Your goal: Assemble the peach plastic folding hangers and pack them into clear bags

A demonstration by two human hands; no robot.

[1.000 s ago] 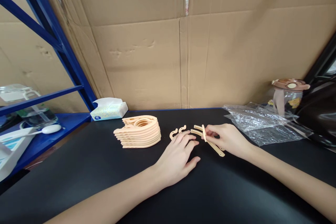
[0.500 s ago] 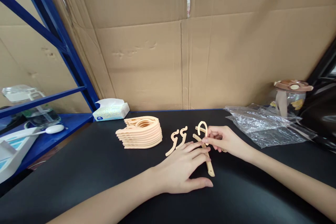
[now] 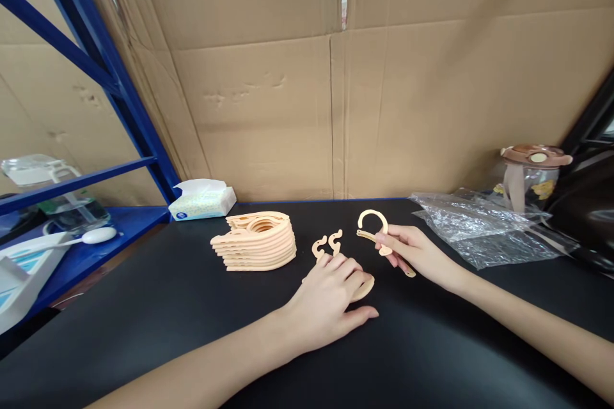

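Note:
My right hand (image 3: 403, 248) pinches a peach plastic hook (image 3: 373, 214) between thumb and fingers, its curve pointing up. A flat peach strip (image 3: 367, 236) runs behind and under that hand, its other end showing below the fingers. My left hand (image 3: 330, 300) lies palm down with the thumb spread, over a peach arm piece (image 3: 363, 290) whose rounded end sticks out at the right; whether it is gripped is hidden. Two small notched pieces (image 3: 318, 246) show just beyond my left fingers. To the left rises a stack of peach folded hangers (image 3: 259, 249).
A tissue box (image 3: 204, 200) is at the back left of the black table (image 3: 167, 307). Crumpled clear plastic (image 3: 484, 230) and a brown-lidded bottle (image 3: 535, 172) are at the right. A white tray and spoon rest on the blue shelf at left.
My left hand has drawn slightly left and nearer, and the arm piece beneath it has turned and shifted. The hook in my right hand has rotated, its full curve now showing.

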